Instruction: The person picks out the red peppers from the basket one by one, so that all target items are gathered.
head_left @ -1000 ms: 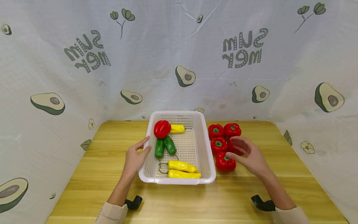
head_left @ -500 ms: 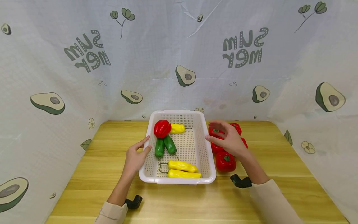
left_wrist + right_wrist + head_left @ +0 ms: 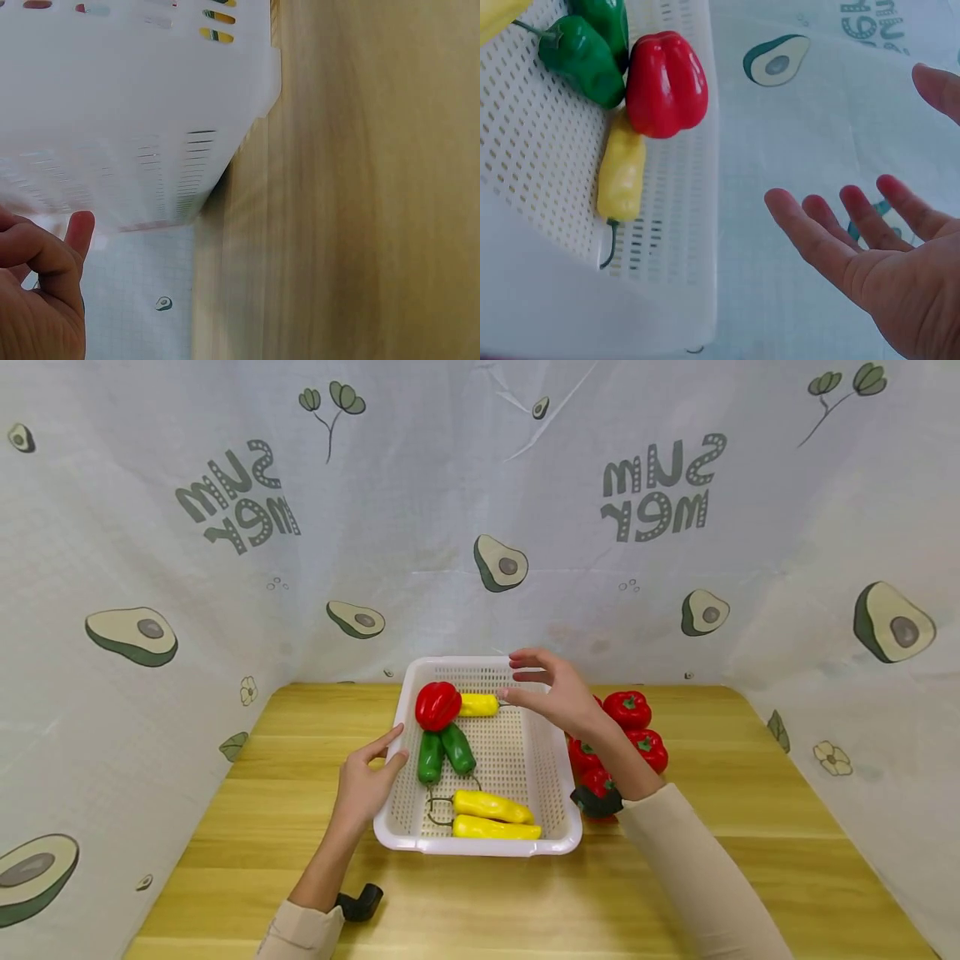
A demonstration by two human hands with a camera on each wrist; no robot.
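A white plastic basket (image 3: 552, 777) stands on the table, holding a red bell pepper (image 3: 438, 706), two green peppers (image 3: 458, 748) and several long yellow peppers (image 3: 491, 806). At its left rim, my left hand (image 3: 365, 785) grips with thumb and index finger over the edge; the left wrist view has its other fingers beside the outer wall. My right hand (image 3: 558, 693) is raised over the basket's far right corner, fingers spread and loosely bent, holding nothing. In the right wrist view the yellow pepper (image 3: 621, 169) lies against the red bell pepper.
More red bell peppers (image 3: 627, 709) sit grouped right of the basket, partly hidden by the right forearm. A pale cloth (image 3: 420, 527) printed with avocados hangs behind and on both sides. The wooden table (image 3: 277, 777) extends to left and right.
My right hand has moved left from above the red bell peppers to over the basket's far right corner. The left hand stays at the rim, and the basket's contents look the same.
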